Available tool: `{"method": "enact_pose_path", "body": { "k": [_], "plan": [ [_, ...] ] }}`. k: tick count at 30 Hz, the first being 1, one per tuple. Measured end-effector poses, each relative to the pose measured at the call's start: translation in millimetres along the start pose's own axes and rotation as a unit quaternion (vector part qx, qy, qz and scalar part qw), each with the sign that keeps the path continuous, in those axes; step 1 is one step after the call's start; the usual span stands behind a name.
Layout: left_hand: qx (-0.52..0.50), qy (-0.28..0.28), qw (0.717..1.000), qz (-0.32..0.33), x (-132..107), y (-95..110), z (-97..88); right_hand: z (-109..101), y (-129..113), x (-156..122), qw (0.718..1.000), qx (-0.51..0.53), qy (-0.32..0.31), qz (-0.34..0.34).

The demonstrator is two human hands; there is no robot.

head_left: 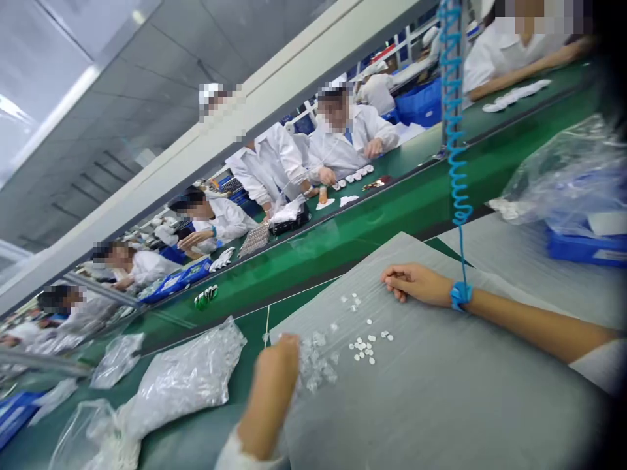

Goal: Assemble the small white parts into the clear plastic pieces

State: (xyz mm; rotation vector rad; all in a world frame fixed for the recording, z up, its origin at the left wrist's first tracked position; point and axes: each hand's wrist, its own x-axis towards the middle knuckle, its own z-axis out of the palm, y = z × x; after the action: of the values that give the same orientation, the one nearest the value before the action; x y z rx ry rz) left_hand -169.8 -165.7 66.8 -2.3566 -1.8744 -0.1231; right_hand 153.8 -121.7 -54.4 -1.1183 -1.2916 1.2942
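Observation:
My left hand (274, 369), blurred by motion, is curled closed at the left edge of the grey mat (406, 405). It is beside a loose pile of clear plastic pieces (316, 359); what its fingers hold, if anything, is hidden. My right hand (416, 282) rests on the mat's far part with the fingers curled in and the thumb against them. I cannot make out anything in its grip. Small round white pieces (361, 348) lie scattered between the hands. A blue wrist strap (461, 296) with a coiled blue cord (458, 176) is round my right wrist.
A large plastic bag of clear pieces (186, 372) lies to the left. At right stands a blue bin (585, 245) under clear plastic film. Beyond a green ledge (333, 238), several people in white coats work at a long bench. A metal post (451, 78) rises at the ledge.

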Motion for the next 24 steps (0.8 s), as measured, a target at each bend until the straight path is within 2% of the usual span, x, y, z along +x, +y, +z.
{"method": "enact_pose_path", "body": {
  "k": [2, 5, 8, 11, 18, 21, 24],
  "plan": [
    [0.001, -0.046, 0.995, 0.085, 9.4, 49.9, 25.4, 4.1, -1.9, -2.8, 1.0, -0.023, 0.004, -0.004],
    [-0.011, -0.061, 0.979, 0.196, 22.7, 117.9, 54.0, 7.0, -4.6, -6.4, 0.999, -0.05, 0.018, -0.009],
    [-0.015, -0.044, 0.969, 0.244, 26.6, 152.9, 67.0, 6.4, -6.7, -9.1, 0.997, -0.07, 0.034, -0.01],
    [-0.016, -0.025, 0.963, 0.268, 23.1, 160.4, 73.7, 5.7, -7.2, -9.8, 0.996, -0.08, 0.049, -0.01],
    [-0.028, 0.042, 0.96, 0.276, 5.0, 156.3, 79.2, 5.3, -0.1, -6.6, 0.993, -0.084, 0.078, 0.005],
    [-0.033, 0.076, 0.951, 0.298, -1.8, 147.5, 73.3, 4.6, -2.1, -9.6, 0.993, -0.098, 0.06, 0.006],
    [-0.026, 0.109, 0.927, 0.358, -4.9, 137.1, 69.3, 2.0, -3.9, -13.2, 0.99, -0.137, 0.034, 0.023]
  ]
}}
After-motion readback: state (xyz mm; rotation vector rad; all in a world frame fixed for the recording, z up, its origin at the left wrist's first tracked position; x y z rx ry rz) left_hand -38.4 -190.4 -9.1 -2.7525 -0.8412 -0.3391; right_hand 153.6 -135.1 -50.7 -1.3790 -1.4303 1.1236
